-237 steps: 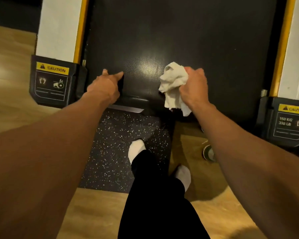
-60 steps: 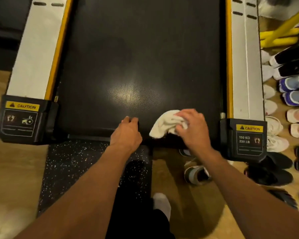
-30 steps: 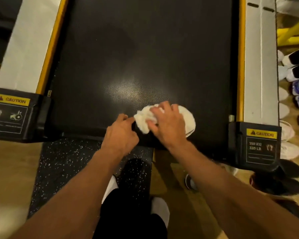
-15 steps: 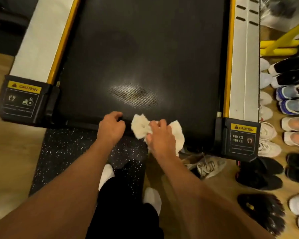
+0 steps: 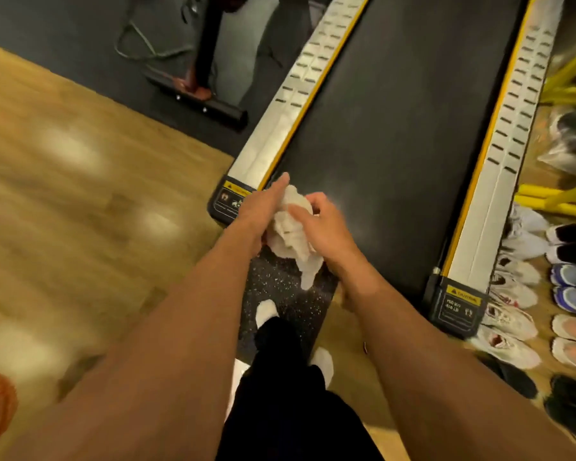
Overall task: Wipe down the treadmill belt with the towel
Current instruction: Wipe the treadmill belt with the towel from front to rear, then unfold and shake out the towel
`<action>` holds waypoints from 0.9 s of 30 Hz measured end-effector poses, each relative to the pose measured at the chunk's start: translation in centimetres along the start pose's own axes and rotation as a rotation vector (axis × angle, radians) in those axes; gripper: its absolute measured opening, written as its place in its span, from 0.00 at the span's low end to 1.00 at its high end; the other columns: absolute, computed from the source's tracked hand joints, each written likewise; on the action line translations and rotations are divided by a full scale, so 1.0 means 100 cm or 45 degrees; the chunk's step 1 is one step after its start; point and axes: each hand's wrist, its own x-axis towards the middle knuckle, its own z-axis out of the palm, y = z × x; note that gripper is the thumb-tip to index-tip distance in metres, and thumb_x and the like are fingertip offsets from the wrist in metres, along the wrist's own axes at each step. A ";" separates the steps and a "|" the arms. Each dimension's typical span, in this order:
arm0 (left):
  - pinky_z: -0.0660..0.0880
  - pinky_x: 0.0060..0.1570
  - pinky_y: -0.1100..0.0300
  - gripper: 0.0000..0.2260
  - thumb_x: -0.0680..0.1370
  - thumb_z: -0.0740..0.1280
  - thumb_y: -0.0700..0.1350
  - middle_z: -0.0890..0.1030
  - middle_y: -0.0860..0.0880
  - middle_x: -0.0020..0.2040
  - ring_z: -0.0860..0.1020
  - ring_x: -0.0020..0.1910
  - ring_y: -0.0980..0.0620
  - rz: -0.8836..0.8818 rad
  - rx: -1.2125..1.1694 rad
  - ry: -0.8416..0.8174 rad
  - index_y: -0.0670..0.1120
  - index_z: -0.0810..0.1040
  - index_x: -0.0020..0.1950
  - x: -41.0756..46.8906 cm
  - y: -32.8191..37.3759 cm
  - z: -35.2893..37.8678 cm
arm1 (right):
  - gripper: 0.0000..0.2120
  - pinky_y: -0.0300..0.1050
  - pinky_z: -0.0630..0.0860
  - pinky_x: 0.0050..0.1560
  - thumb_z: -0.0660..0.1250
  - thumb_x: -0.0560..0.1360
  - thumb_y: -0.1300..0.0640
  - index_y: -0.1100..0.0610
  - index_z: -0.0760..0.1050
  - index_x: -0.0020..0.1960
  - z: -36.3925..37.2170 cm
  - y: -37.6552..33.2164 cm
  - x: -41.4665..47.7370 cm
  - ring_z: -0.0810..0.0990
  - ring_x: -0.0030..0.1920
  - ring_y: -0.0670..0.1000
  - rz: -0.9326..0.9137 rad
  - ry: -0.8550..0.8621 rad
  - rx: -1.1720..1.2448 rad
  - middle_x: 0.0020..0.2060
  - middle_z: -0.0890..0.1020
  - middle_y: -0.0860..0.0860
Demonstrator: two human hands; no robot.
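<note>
A home gym corner: a treadmill (image 5: 396, 128) on wood flooring (image 5: 64, 194), with rows of sneakers (image 5: 546, 287) lined up beside it.

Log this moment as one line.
stage: wiping | crumpled white towel between left hand and right hand | place: near end of black treadmill belt

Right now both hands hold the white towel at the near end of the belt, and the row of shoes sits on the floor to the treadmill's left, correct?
Not quite. The shoes line the floor on the treadmill's right, as the head view shows. Both the left hand and right hand do hold the white towel at the belt's near end.
</note>
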 end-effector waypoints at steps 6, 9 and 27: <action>0.79 0.42 0.57 0.13 0.74 0.71 0.50 0.84 0.47 0.45 0.82 0.43 0.49 0.452 -0.081 0.097 0.42 0.82 0.52 -0.153 0.086 -0.110 | 0.12 0.44 0.74 0.41 0.66 0.76 0.44 0.52 0.75 0.48 0.002 -0.160 -0.088 0.79 0.44 0.49 -0.286 -0.051 0.060 0.43 0.80 0.49; 0.79 0.51 0.46 0.13 0.73 0.72 0.48 0.83 0.42 0.46 0.82 0.46 0.46 0.648 -0.087 0.236 0.39 0.80 0.49 -0.198 0.105 -0.158 | 0.08 0.44 0.75 0.42 0.68 0.76 0.46 0.51 0.74 0.47 0.023 -0.209 -0.113 0.79 0.44 0.47 -0.450 -0.167 0.032 0.43 0.80 0.47; 0.74 0.38 0.58 0.11 0.70 0.76 0.51 0.80 0.49 0.39 0.78 0.38 0.53 0.754 0.273 -0.054 0.45 0.80 0.43 -0.168 0.172 -0.453 | 0.12 0.50 0.79 0.50 0.58 0.74 0.59 0.54 0.78 0.52 0.245 -0.431 -0.064 0.82 0.49 0.57 -0.395 -0.395 0.343 0.47 0.84 0.55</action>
